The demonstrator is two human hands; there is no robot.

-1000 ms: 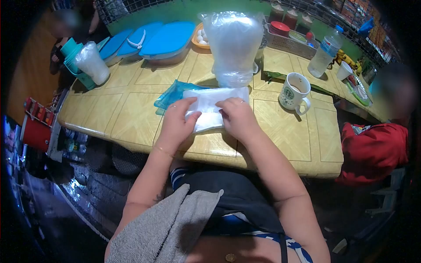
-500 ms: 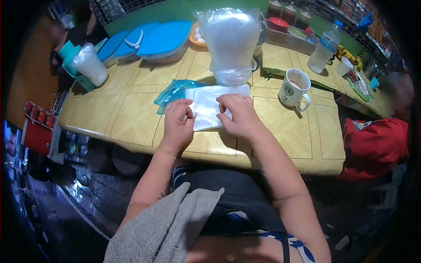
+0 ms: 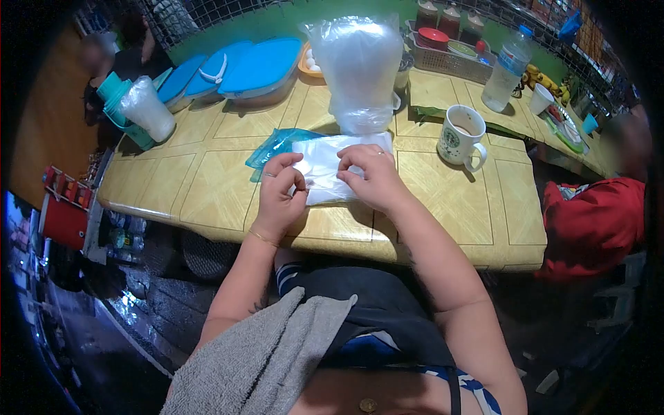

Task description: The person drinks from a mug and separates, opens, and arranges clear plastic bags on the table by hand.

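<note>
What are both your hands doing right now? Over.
Left hand and right hand at the white plastic sheets, fingers curled. Blue plastic bag beside the sheets. Mug off to the right, not in the way.

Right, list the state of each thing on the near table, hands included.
White plastic sheets: lying flat, stacked.
Left hand: fingers curled at their edge, grip unclear.
Right hand: fingers bent over them, grip unclear.
Blue plastic: crumpled.
Mug: upright, brown drink inside.
Large clear bag: upright, bulging.
Water bottle: upright, capped.
Large container: blue lid on.
</note>
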